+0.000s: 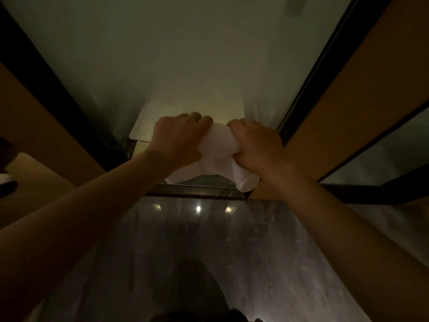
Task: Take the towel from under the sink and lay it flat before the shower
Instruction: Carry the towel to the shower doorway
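Observation:
A white towel hangs bunched between both hands, held in the air in front of the shower opening. My left hand grips its left end and my right hand grips its right end, knuckles almost touching. Two loose corners droop down toward the dark threshold of the shower. Part of the towel is hidden inside my fists.
A pale perforated mat lies on the shower floor behind my hands. Dark door frames and tan walls flank the opening. Glossy grey marble floor reflects ceiling lights below my arms.

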